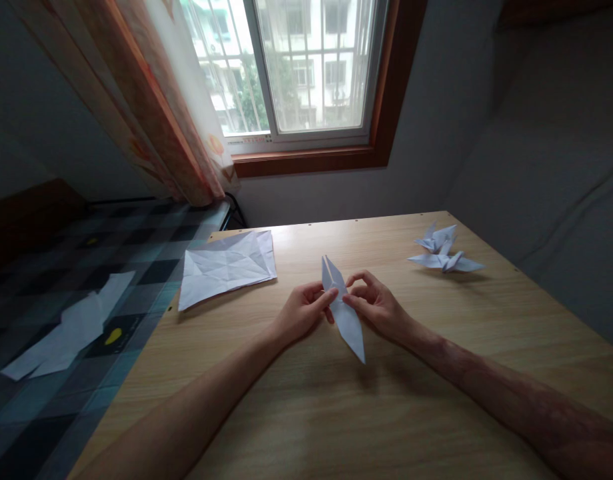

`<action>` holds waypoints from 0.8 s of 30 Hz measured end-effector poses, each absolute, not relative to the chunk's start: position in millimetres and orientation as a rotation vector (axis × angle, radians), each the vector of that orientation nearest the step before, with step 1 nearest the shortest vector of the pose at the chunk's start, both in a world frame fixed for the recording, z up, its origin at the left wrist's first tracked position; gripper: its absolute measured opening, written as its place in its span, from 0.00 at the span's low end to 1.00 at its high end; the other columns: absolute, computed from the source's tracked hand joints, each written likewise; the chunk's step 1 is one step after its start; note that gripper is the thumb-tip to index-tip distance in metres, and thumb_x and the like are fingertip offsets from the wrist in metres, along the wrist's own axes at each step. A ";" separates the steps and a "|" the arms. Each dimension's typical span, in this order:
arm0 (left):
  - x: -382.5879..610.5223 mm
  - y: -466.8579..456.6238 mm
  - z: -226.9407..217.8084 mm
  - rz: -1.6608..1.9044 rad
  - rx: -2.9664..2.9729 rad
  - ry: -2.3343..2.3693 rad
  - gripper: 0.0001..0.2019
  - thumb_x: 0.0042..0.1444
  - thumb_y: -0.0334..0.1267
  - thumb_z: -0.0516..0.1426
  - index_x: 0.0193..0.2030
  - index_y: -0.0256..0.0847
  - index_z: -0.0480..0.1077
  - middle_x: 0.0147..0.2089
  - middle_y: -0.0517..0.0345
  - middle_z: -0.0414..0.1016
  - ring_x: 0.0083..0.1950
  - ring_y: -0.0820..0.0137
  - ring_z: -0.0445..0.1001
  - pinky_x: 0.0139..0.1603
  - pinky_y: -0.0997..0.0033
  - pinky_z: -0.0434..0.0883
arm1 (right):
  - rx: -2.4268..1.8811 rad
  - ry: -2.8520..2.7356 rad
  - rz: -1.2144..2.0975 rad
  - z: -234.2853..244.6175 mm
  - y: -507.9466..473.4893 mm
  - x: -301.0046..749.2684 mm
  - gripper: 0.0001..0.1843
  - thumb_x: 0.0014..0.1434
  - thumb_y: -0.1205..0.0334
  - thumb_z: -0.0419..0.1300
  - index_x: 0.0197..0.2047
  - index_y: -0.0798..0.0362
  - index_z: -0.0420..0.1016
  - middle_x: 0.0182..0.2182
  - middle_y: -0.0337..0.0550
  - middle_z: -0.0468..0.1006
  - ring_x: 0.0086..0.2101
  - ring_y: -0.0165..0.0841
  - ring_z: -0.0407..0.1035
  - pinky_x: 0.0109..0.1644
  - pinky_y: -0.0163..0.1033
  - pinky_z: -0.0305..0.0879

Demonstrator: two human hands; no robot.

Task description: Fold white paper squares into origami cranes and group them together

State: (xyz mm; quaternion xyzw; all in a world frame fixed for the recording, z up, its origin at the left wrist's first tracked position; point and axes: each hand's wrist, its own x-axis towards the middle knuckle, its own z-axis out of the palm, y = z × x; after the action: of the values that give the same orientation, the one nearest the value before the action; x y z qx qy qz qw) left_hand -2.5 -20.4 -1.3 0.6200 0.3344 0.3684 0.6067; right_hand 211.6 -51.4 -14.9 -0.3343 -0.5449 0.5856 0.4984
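Note:
Between my two hands is a long, narrow piece of folded white paper [350, 328], held a little above the wooden table. Its far end splits into two slim points, and its near end tapers to one point. My left hand [309, 305] pinches it at the left edge near the middle, thumb on top. My right hand [376, 301] grips the right edge with the thumb against the paper and the index finger curled. Part of the fingers behind the paper is hidden.
Creased white sheets [229, 267] lie at the table's [286, 427] far left. Folded paper cranes [446, 260] stand at the far right. White paper strips [81, 330] rest on a checked bed [16, 413] to the left. A window [316, 67] and curtain [156, 100] are behind.

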 end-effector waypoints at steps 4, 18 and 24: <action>-1.7 -19.1 -4.3 0.866 1.372 0.759 0.24 0.62 0.59 0.70 0.40 0.34 0.78 0.32 0.55 0.81 0.29 0.70 0.78 0.31 0.73 0.74 | -0.784 -1.412 1.420 -13.0 -53.0 212.7 0.17 0.69 0.46 0.71 0.47 0.48 0.74 0.31 0.35 0.79 0.28 0.29 0.68 0.31 0.34 0.62; -1.8 -18.1 -3.5 0.898 1.278 0.757 0.23 0.60 0.56 0.71 0.41 0.33 0.79 0.34 0.55 0.80 0.32 0.71 0.75 0.34 0.73 0.70 | -0.766 -1.656 1.266 -12.1 -58.6 219.9 0.17 0.68 0.58 0.69 0.58 0.46 0.77 0.47 0.46 0.82 0.48 0.40 0.78 0.53 0.44 0.77; -2.6 -18.3 -7.8 0.875 1.431 0.772 0.23 0.65 0.59 0.67 0.40 0.36 0.76 0.34 0.57 0.78 0.34 0.69 0.74 0.35 0.72 0.70 | -0.788 -1.591 1.308 -16.1 -56.9 214.9 0.12 0.71 0.51 0.69 0.49 0.50 0.81 0.41 0.45 0.85 0.43 0.39 0.81 0.48 0.42 0.78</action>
State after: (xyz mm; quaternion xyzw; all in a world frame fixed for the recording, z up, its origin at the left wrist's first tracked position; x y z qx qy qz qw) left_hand -2.6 -18.3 -7.8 0.6181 0.3336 0.3778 0.6033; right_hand 214.9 -56.9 -16.1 -0.3190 -0.6438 0.5292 0.4514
